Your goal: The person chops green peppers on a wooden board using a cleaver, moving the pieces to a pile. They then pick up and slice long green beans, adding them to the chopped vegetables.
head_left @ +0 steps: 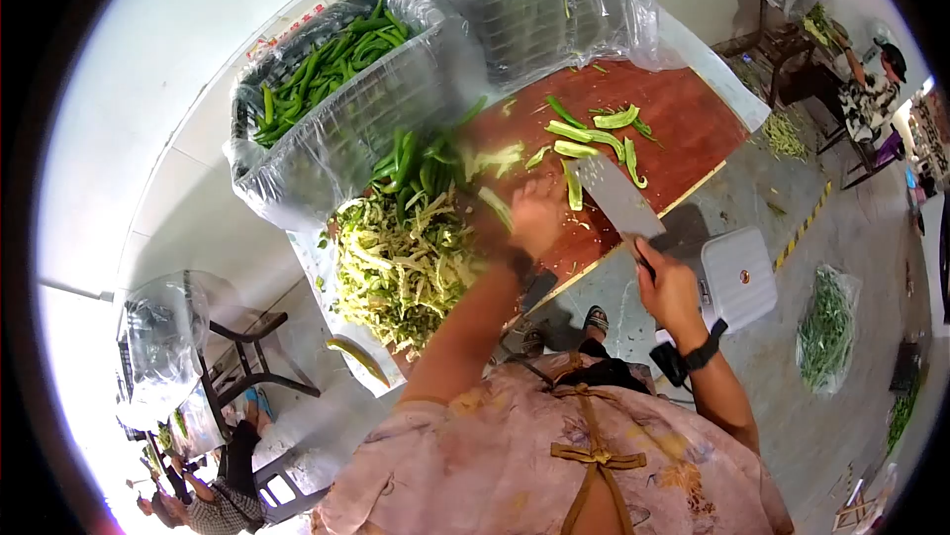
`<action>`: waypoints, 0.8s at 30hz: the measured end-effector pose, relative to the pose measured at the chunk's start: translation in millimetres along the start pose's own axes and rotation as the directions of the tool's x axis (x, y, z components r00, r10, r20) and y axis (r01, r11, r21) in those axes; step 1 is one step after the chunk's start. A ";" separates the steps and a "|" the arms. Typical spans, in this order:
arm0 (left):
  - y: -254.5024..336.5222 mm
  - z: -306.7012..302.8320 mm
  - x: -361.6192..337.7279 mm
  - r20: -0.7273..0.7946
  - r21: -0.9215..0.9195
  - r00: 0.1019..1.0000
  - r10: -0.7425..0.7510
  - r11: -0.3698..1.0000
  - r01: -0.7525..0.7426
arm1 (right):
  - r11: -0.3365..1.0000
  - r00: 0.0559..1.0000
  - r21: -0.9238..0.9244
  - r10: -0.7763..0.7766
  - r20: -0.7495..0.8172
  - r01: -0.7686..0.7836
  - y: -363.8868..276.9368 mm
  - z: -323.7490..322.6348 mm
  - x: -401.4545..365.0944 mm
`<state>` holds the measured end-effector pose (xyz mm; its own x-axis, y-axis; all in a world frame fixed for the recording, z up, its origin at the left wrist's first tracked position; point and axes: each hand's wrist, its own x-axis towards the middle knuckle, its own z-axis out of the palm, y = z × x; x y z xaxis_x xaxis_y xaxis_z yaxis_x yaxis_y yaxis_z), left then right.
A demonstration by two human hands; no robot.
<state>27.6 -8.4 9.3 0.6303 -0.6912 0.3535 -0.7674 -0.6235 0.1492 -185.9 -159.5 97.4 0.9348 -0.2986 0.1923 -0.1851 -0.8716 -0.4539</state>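
My right hand (665,290) grips the handle of a broad cleaver (617,198), whose blade lies over the front edge of the red-brown cutting board (693,124). My left hand (535,212) rests on the board beside the blade, its fingers curled by a green pepper piece (573,187). Several halved green peppers (594,134) lie on the board beyond the cleaver. To the left sits a heap of shredded pepper strips (401,263) with whole green peppers (411,164) at its top.
Two plastic-lined crates stand behind the board: one (336,90) filled with green peppers, one (549,0) nearly bare. A white box (740,276) and a bag of greens (826,327) lie on the floor. Another person (871,90) works at far right; chairs stand at lower left.
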 end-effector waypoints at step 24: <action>-77.0 -35.7 -42.2 0.102 -0.307 0.992 -0.071 0.946 0.099 | 0.994 0.979 -0.031 -0.100 0.177 0.107 -23.1 1.2 -90.8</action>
<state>55.9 81.8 15.8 0.6916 -0.6793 0.2456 -0.7000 -0.5463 0.4600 -266.1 -111.8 89.4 0.9874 -0.1365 0.0801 -0.0931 -0.9104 -0.4031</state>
